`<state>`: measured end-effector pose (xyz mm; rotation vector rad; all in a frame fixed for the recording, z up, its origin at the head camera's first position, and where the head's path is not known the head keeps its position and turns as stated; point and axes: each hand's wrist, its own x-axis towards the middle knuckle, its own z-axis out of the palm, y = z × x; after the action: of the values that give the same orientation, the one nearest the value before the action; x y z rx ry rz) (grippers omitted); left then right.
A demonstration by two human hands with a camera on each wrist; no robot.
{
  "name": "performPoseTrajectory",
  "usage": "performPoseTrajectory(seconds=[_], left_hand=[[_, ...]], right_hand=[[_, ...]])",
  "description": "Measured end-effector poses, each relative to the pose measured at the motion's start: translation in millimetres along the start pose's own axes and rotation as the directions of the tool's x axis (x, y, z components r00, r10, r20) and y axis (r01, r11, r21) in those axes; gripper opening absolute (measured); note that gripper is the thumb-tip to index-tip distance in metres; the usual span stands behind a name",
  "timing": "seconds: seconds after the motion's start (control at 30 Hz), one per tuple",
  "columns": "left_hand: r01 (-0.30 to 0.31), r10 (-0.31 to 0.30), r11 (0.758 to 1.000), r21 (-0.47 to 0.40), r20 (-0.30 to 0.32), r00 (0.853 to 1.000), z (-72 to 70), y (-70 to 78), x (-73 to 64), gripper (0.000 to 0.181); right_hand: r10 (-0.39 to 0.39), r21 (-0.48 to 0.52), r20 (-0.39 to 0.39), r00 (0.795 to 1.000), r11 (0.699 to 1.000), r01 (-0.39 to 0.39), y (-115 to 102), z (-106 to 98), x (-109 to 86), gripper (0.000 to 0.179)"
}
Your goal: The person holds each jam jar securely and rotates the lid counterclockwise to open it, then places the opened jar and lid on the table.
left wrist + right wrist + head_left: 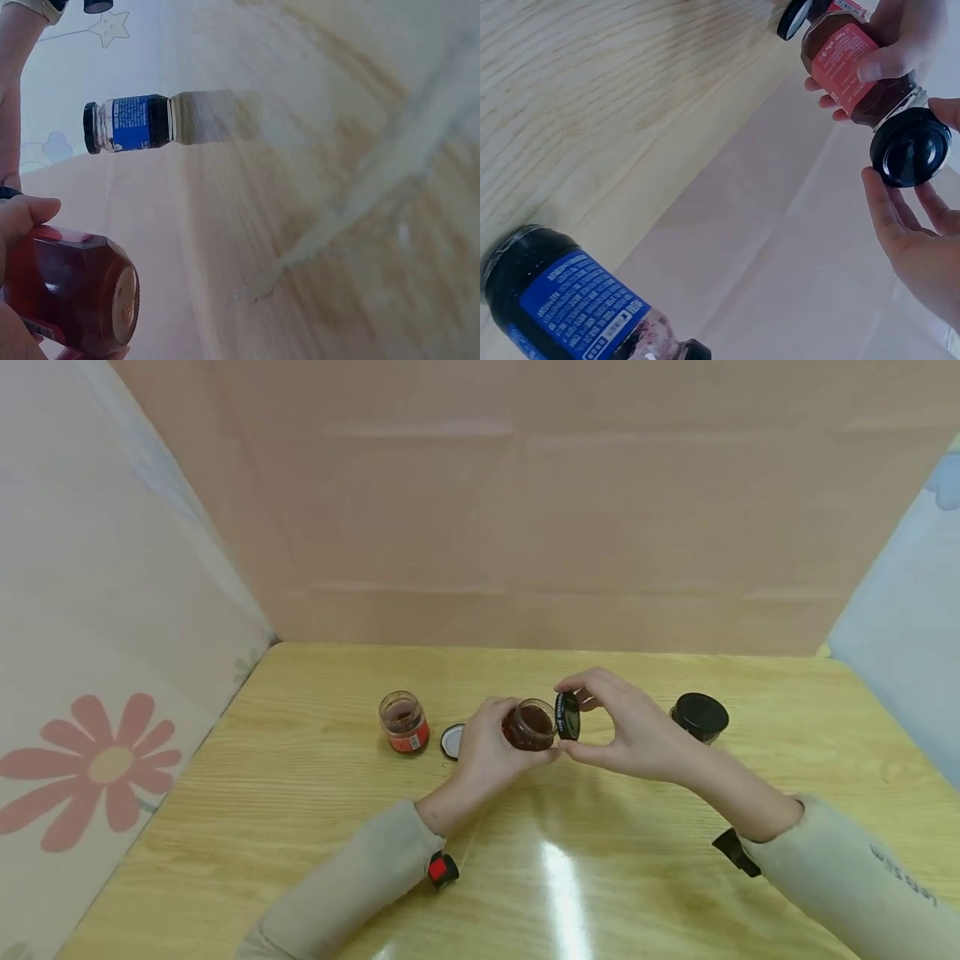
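Observation:
My left hand point(487, 745) grips a glass jar point(531, 727) of dark red contents, tilted off the table. Its red label point(841, 69) shows in the right wrist view, its base in the left wrist view. The jar's mouth is uncovered in the head view. Right beside that mouth, my right hand point(637, 727) pinches a black lid point(567, 717) by its rim, thumb below and fingers above. The lid stands on edge and overlaps the jar's mouth in the right wrist view.
Left of my hands stands an uncovered red-labelled jar point(407, 727). A lid point(452, 741) lies beside it, white inside up. A black-lidded jar point(699, 717) with a blue label point(131, 123) stands behind my right wrist. The wooden table point(300, 793) meets a pinkish back panel point(525, 543).

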<state>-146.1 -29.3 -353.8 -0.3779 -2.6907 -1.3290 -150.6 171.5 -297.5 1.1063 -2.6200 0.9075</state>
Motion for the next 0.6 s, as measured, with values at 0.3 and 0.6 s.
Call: performPoseTrajectory(seconds=[0.3, 0.6], left_hand=[[0.024, -0.024, 1.0, 0.0, 0.004, 1.0, -0.3, 3.1, -0.4, 0.064], [0.042, -0.043, 0.999, 0.012, 0.03, 0.999, -0.3, 6.4, -0.1, 0.066]], right_hand=[[0.034, -0.041, -0.009, 0.999, 0.999, -0.034, 4.5, -0.5, -9.8, 0.058], [0.076, -0.009, -0.001, 0.997, 0.997, -0.076, 11.7, 4.2, -15.6, 0.058]])
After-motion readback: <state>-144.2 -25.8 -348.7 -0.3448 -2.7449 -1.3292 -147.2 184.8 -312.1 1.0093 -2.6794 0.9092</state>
